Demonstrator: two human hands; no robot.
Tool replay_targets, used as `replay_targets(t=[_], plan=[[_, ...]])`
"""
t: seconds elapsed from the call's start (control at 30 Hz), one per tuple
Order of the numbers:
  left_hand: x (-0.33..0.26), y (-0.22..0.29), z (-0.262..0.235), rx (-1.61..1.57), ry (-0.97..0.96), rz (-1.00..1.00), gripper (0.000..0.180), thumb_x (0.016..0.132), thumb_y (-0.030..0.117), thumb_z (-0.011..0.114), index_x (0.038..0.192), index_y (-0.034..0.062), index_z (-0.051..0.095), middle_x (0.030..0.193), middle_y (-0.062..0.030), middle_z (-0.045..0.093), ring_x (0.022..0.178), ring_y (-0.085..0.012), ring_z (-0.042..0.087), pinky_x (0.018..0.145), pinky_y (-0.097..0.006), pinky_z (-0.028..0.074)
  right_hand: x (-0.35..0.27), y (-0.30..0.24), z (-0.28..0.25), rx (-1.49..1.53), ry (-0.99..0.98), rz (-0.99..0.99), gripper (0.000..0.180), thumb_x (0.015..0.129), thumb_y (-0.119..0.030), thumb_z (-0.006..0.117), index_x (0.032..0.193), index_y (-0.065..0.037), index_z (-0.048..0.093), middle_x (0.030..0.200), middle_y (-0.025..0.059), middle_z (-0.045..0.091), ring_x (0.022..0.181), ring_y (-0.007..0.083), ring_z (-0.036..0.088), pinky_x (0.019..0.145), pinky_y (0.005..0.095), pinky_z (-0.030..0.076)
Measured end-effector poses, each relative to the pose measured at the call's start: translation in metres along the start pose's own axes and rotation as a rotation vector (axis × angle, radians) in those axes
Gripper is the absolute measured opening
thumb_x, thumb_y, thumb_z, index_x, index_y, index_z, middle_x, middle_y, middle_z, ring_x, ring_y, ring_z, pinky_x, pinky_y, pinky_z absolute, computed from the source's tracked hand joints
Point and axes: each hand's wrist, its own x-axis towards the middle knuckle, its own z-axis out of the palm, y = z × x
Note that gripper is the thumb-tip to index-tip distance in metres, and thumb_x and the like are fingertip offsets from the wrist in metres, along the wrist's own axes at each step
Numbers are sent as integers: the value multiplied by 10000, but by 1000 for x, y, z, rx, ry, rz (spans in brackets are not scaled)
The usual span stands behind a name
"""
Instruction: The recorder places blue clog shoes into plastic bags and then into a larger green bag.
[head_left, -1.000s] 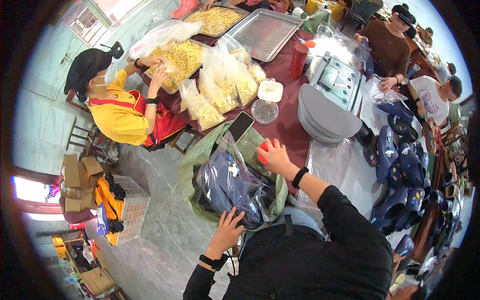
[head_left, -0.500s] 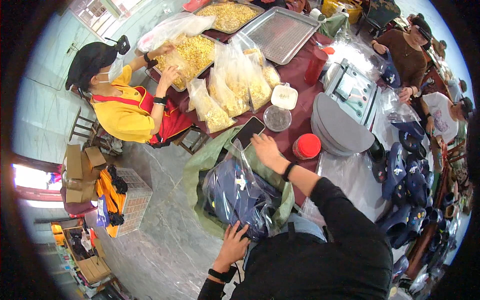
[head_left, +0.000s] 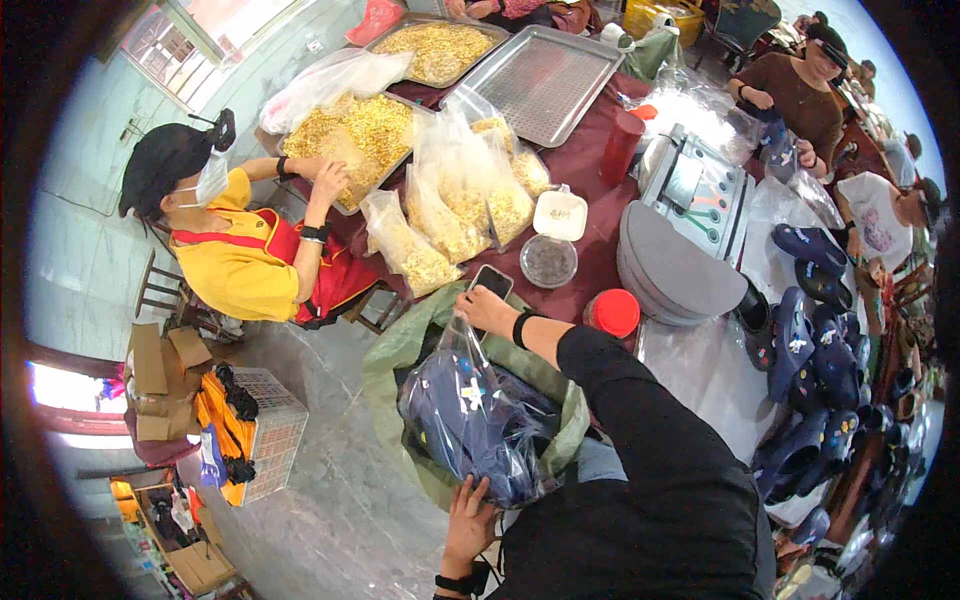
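A clear plastic bag [head_left: 455,390] with dark navy clogs inside lies in the mouth of a green woven sack [head_left: 388,370]. My right hand [head_left: 484,310] has its fingers closed at the bag's far end, where the film is drawn up to a peak. Just beyond that hand lies a phone [head_left: 493,281] on the table edge, partly covered by it. At the near end of the bag my left hand [head_left: 468,525] rests with its fingers stretched out against the plastic. Small coloured charms show on the clogs through the film.
Right of my arm are a red-lidded jar [head_left: 612,313], a grey machine [head_left: 690,210] and several navy clogs [head_left: 795,345]. Bags of yellow pieces [head_left: 450,205] and metal trays [head_left: 545,85] cover the far table. A yellow-shirted person [head_left: 230,255] works at the left.
My right hand has moved left from beside the phone to the bag's far end and closed on the film. My left hand stays at the near end.
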Motion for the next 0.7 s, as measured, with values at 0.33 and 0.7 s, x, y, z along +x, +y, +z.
replay_targets(t=[0.33,0.7], plan=[[-2,-6,-2,74,-59,74,107,698,100,635,770,38,586,1310,-120,423,1229,-380,348,974,-508,323,-61,50,-61,101,107,352,532,729,-159,537,1235,-51,413,1190,101,462,1046,207,479,786,326,417],[3,3,-7,96,-110,62,126,728,129,639,807,43,592,1314,-112,421,1241,-368,336,973,-491,332,-92,95,-16,175,-216,563,719,692,-174,606,1352,-157,321,1359,92,360,1183,271,430,886,460,409]])
